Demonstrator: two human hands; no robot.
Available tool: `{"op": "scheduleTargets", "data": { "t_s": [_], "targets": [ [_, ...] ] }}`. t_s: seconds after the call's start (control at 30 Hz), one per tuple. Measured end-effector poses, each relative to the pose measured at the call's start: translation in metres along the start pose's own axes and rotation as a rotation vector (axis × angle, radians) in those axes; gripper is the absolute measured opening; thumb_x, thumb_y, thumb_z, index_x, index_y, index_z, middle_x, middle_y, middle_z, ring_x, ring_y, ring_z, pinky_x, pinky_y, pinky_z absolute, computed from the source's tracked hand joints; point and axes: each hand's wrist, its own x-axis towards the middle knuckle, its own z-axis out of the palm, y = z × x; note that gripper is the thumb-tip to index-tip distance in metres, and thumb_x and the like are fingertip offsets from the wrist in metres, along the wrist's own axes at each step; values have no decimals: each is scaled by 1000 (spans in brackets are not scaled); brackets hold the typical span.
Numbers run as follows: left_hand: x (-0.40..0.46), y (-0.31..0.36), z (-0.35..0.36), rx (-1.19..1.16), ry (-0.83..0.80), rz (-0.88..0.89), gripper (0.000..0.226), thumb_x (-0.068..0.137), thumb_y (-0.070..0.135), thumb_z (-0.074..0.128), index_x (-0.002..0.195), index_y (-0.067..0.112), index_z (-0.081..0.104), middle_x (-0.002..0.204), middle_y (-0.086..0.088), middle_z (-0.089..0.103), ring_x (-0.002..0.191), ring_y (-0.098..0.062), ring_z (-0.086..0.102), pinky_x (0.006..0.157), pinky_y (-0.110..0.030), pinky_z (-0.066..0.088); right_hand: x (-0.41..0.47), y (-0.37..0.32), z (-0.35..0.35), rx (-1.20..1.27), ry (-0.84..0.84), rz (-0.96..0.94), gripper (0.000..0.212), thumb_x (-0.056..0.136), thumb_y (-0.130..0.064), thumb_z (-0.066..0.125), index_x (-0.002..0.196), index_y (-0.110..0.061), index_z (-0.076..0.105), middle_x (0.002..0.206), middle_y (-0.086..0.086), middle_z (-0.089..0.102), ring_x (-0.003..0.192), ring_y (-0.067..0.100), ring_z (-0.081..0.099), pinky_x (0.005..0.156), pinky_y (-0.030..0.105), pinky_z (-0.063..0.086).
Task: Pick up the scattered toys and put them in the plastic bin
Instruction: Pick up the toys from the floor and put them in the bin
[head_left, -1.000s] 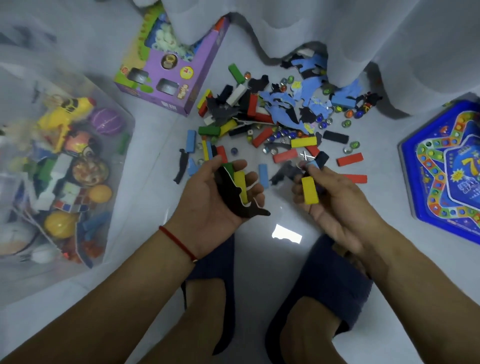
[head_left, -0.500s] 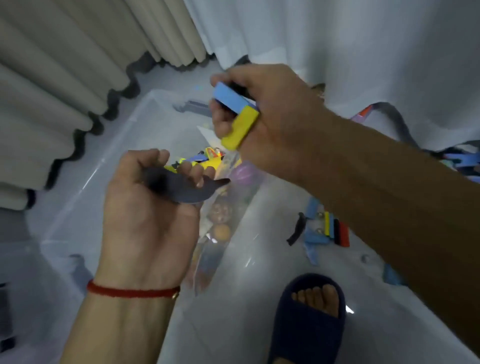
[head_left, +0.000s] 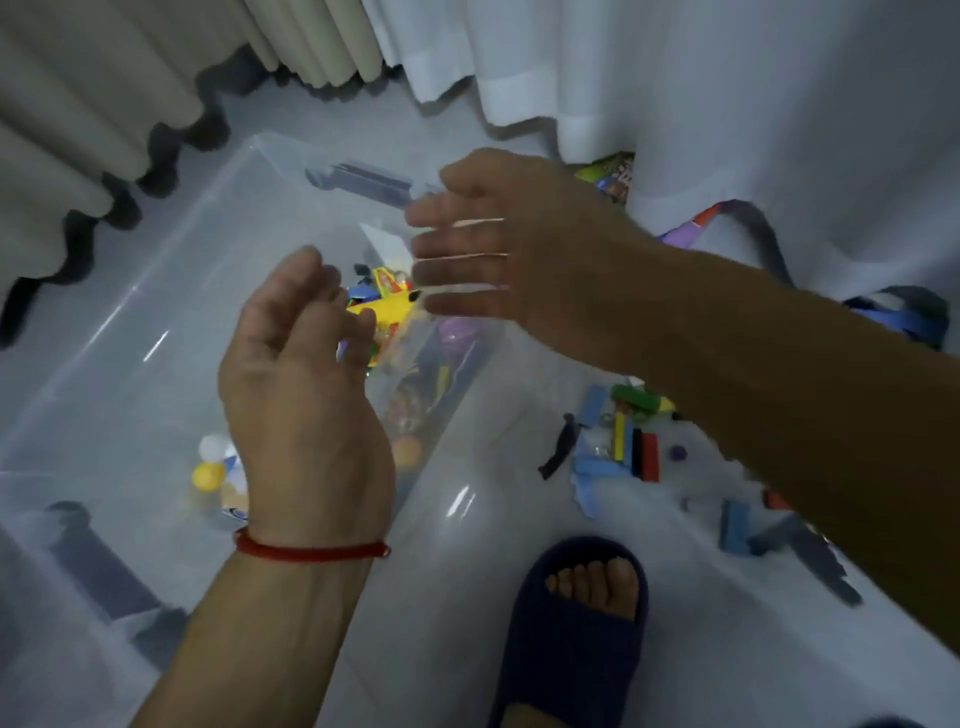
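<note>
The fingers (head_left: 457, 260) of the right hand (head_left: 524, 249) are stretched out straight and a little apart, blurred, with nothing between them; they reach leftward above the open plastic bin (head_left: 156, 312). The fingers (head_left: 332, 291) of the left hand (head_left: 306, 395) are loosely curled with the thumb apart from them, and they too hold nothing. This hand hangs over the bin's middle, just below and to the left of the right hand, the two not touching. A red string bracelet (head_left: 311, 550) circles the left wrist. Inside the clear bin, between and beneath the two hands, lies a heap of toys: a yellow toy (head_left: 387, 309) uppermost, a purple ball (head_left: 460, 332) beside it against the bin's right wall, and more coloured pieces too blurred to name. Near the bin's closer end sit a small yellow ball (head_left: 208, 475) and a white ball (head_left: 213, 448). On the floor (head_left: 467, 597) to the right of the bin, well apart from both hands, scattered toys remain: a cluster of blue, yellow, black and red blocks (head_left: 628, 452), a green block (head_left: 636, 397), a black flat shape (head_left: 558, 447) and further blue and dark pieces (head_left: 735, 527) partly hidden by the right forearm. A foot in a dark blue slipper (head_left: 571, 649) stands on the floor at the bottom, and curtains (head_left: 675, 78) hang along the far side.
</note>
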Motion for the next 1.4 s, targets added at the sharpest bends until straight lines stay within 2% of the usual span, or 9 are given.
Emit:
{"op": "scheduleTargets", "data": {
  "t_s": [0.1,0.3,0.47,0.6,0.93,1.1,1.17,1.3,1.4],
  "targets": [
    [-40,-14,32,-37,-214,-161,34,88,-8,57,119,4,60,119,-16,65,102,-22,66,91,-29,55,-73,9,-72,-172,193,-4,28,96,-24,55,102,-3,73,98,14,74,86,28,69,83,42,56],
    [-115,-84,78,242,-621,-568,29,83,-2,66,107,15,67,106,-8,68,93,-23,64,89,-42,55,-234,124,-215,-630,718,453,8,93,-19,65,99,-20,70,100,15,72,83,29,67,77,45,56],
    [-170,-135,96,515,-1014,-633,25,85,-4,63,98,16,69,94,-6,70,82,-15,64,78,-32,55,-284,225,-261,-998,900,554,62,83,-27,75,138,-20,47,134,15,53,109,30,59,90,40,50],
    [-185,-155,101,739,-1241,-552,24,82,1,65,99,18,69,95,-2,72,88,-13,67,75,-24,55,-252,243,-269,-1069,989,409,90,77,-36,81,149,-29,28,156,5,24,139,33,30,108,50,35],
    [-198,-165,121,811,-1215,-449,14,87,7,64,97,17,67,97,-6,70,89,-18,67,78,-33,60,-257,265,-280,-1126,978,131,42,89,-36,70,124,-19,55,117,2,55,102,19,52,88,32,48],
    [-214,-161,137,477,-1004,-1020,16,100,22,49,100,10,60,97,-9,64,87,-21,64,72,-31,58,-247,252,-235,-959,934,-133,8,94,-26,63,100,-21,62,96,-5,62,83,7,57,77,27,51],
    [-216,-165,140,459,-915,-1078,24,99,27,49,108,6,60,107,-15,65,97,-29,66,80,-40,59,-237,255,-225,-1097,825,-106,18,93,-28,63,108,-18,64,103,-1,61,89,12,55,81,29,50],
    [-217,-178,135,539,-780,-893,15,98,18,48,94,9,60,96,-14,60,85,-28,61,77,-36,58,-232,255,-233,-1022,955,67,39,88,-38,69,118,-18,53,117,1,50,99,14,51,89,32,52],
    [-211,-184,117,548,-719,-791,15,98,13,48,103,5,59,92,-18,58,81,-27,57,81,-39,56,-233,259,-231,-1060,862,178,79,78,-59,71,140,-23,39,137,1,40,118,18,45,96,33,50]
  ]
}}
